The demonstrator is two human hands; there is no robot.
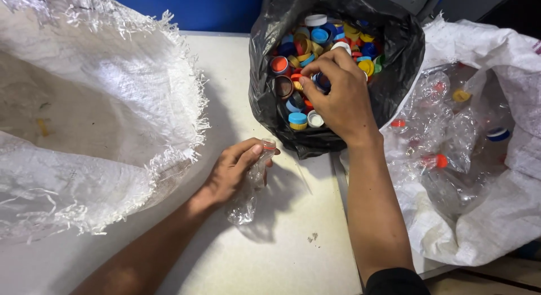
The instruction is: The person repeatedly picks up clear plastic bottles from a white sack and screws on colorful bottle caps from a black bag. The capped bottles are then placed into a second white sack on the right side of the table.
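My left hand [232,170] grips a crushed clear plastic bottle [248,189] near its neck, holding it against the white table [270,255]. My right hand [338,95] reaches into a black plastic bag [270,98] full of coloured bottle caps [307,44]. Its fingertips pinch a dark blue cap [322,81] just above the pile.
A large white woven sack [84,103] lies open on the left, its frayed rim beside my left hand. On the right, another white sack [484,216] holds several crushed clear bottles [445,148], some still capped. A blue wall [197,7] runs behind the table.
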